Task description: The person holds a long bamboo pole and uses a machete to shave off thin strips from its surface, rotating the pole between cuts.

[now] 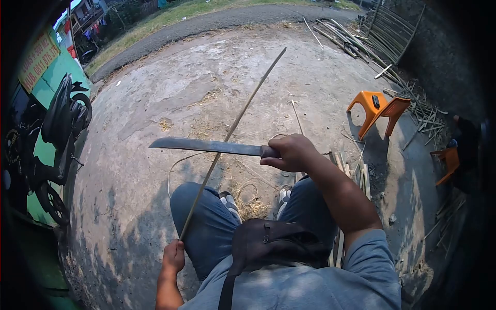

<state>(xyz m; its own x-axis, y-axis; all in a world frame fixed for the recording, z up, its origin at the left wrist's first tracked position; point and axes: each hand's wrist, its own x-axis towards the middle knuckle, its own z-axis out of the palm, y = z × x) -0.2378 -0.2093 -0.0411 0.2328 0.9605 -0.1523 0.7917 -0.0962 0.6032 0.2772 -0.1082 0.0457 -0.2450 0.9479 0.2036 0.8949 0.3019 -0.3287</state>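
Observation:
My right hand (293,153) is wrapped round the dark handle of a long machete (206,146), whose blade points left across the middle of the view. My left hand (174,257) grips the lower end of a long thin bamboo strip (235,124) beside my left knee. The strip slants up and to the right, and the blade crosses it near its middle. Whether the two touch is unclear. Shavings (253,206) lie on the ground between my shoes.
An orange plastic chair (373,106) holding a small dark object stands at right. Bamboo poles (343,39) lie at the back right, split pieces (366,181) beside my right leg. Motorcycles (59,121) stand at left. Someone in dark clothing (466,150) is at the right edge.

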